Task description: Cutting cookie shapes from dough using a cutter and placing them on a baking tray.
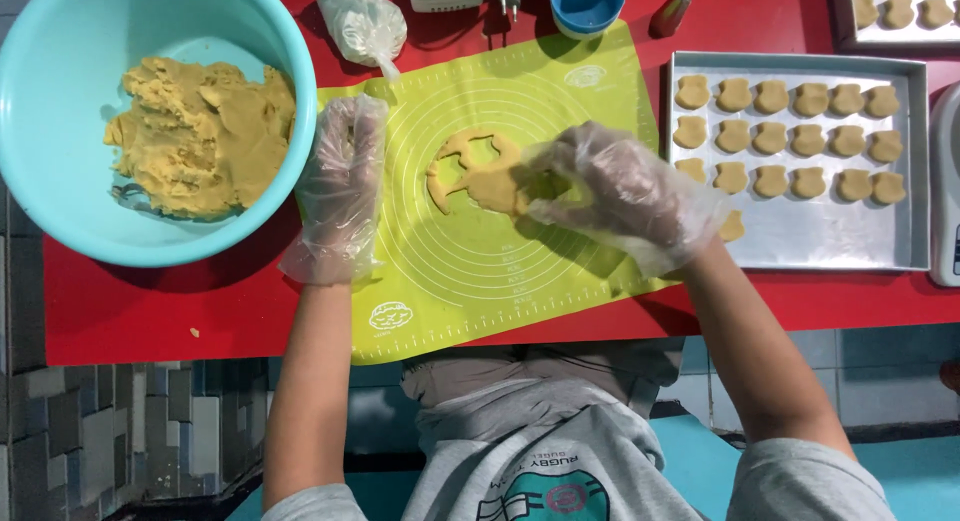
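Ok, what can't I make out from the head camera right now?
- What the right hand holds: the loose plastic glove and curled fingers hide it.
- The sheet of rolled dough: its right end is under that hand.
- Second baking tray, top right: cut off by the frame edge.
- White appliance, far right: cut off by the frame edge.

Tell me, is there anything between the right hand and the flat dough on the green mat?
Nothing visible. The right hand in its clear glove already rests on the flat dough at its right edge. The left hand lies apart, flat on the green mat.
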